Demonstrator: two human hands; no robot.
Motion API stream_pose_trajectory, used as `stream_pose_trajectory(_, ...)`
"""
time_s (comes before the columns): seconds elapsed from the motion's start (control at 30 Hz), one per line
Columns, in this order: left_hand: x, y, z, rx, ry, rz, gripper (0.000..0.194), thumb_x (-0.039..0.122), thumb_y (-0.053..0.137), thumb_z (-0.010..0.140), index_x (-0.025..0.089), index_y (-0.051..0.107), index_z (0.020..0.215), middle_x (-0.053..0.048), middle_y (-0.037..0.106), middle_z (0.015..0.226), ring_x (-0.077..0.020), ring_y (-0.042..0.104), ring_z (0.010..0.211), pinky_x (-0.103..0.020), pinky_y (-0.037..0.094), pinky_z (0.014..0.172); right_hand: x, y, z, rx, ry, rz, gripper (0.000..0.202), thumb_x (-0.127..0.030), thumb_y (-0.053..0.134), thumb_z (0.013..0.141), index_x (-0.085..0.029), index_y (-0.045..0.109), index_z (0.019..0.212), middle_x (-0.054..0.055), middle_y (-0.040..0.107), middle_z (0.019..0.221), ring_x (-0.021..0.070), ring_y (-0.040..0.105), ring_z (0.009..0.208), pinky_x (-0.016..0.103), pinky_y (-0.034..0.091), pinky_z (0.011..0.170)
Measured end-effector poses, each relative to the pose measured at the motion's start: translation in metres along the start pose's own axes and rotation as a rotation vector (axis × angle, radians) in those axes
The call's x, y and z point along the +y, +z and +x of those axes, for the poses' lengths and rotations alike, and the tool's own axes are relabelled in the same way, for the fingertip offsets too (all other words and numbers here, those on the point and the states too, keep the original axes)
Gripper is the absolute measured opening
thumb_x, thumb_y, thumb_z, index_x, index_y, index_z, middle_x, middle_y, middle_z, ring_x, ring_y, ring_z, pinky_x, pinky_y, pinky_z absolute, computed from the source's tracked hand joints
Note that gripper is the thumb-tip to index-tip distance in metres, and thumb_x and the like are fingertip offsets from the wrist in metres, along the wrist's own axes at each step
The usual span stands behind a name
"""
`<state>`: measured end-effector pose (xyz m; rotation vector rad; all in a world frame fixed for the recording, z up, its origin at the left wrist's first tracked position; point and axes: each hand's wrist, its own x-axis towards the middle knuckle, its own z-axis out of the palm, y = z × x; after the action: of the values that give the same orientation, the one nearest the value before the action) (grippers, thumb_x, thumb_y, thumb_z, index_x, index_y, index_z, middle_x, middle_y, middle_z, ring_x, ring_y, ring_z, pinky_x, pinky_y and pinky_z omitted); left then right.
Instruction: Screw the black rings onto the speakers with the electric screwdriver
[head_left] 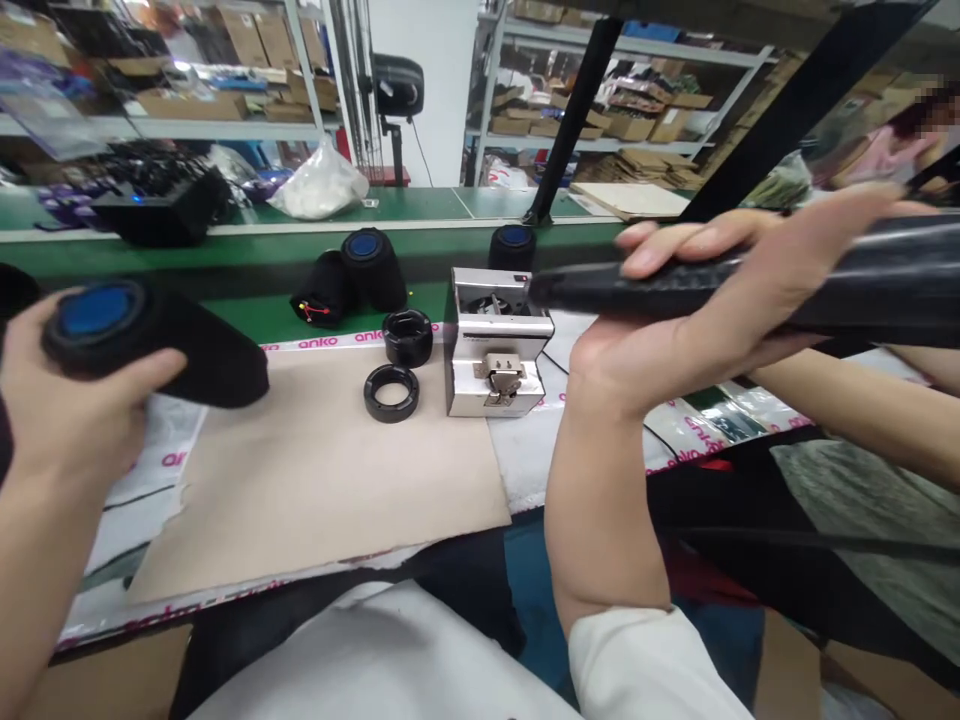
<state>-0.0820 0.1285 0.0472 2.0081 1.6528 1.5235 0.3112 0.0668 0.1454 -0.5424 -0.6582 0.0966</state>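
My left hand [97, 400] is closed around a black fabric-covered cylindrical speaker [195, 345], its blue round end facing up and toward me. On the right, my right hand [720, 290] is raised and wrapped around a long black electric screwdriver [885, 275]. The tool lies nearly level, its narrow end pointing left above a white screw feeder [495, 370]; its far end runs out of view. Two black rings [391, 393], one thicker [407, 338], rest near the cardboard sheet's [322, 480] back edge.
More black cylinders [373, 268] stand on the green bench behind, one lying with red and yellow wires [319, 308]. Black slanted posts [577, 120] rise at the right. Another person's forearm [862, 410] reaches in there. A plastic bag [321, 182] sits at the back.
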Motion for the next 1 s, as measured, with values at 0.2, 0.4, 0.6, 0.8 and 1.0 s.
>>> stream_pose_trajectory(0.2,0.02,-0.007,-0.085,-0.127,0.083,-0.048,0.059,0.059,0.074,0.105,0.009,0.058,0.131,-0.001,0.059,0.156,-0.054,0.05,0.151,-0.05,0.058,0.072,0.042,0.006,0.012,-0.011,-0.179,-0.199,0.037,-0.022,0.076,0.091,-0.027,0.043,0.106,-0.01,0.057,0.076,0.0089,0.058,0.051,0.024,0.05,0.056)
stream_pose_trajectory(0.4,0.03,0.019,-0.118,-0.208,-0.045,-0.19,0.086,0.054,0.095,0.083,0.023,0.054,0.151,-0.009,0.063,0.157,-0.0496,0.059,0.148,-0.076,0.051,0.124,-0.002,0.01,-0.038,-0.232,0.081,-0.156,0.021,-0.023,0.073,0.094,-0.026,0.054,0.103,-0.011,0.055,0.064,0.0117,0.056,0.044,0.025,0.048,0.044)
stream_pose_trajectory(0.6,0.035,0.024,-0.121,-0.201,-0.054,-0.306,0.092,0.041,0.101,0.077,0.023,0.052,0.153,-0.016,0.063,0.154,-0.0429,0.066,0.143,-0.062,0.058,0.122,0.026,-0.008,-0.095,-1.208,0.66,-0.975,0.034,-0.028,0.084,0.086,-0.026,0.067,0.115,0.002,0.074,0.107,0.0192,0.07,0.072,0.033,0.059,0.065)
stream_pose_trajectory(0.8,0.035,0.022,-0.12,-0.313,-0.138,-0.482,0.098,0.043,0.097,0.077,0.025,0.047,0.159,-0.018,0.055,0.165,-0.043,0.057,0.154,-0.059,0.054,0.126,0.054,-0.012,-0.124,-1.413,0.631,-1.179,0.049,-0.013,0.078,0.087,-0.022,0.065,0.133,0.011,0.06,0.153,0.0346,0.064,0.133,0.056,0.051,0.12)
stream_pose_trajectory(1.0,0.035,0.017,-0.119,-0.412,-0.224,-0.535,0.103,0.043,0.093,0.08,0.027,0.039,0.166,-0.018,0.045,0.174,-0.0432,0.048,0.162,-0.06,0.046,0.133,0.057,-0.011,-0.128,-1.398,0.693,-1.287,0.041,-0.02,0.08,0.092,-0.017,0.065,0.13,0.012,0.067,0.133,0.0309,0.067,0.123,0.058,0.055,0.114)
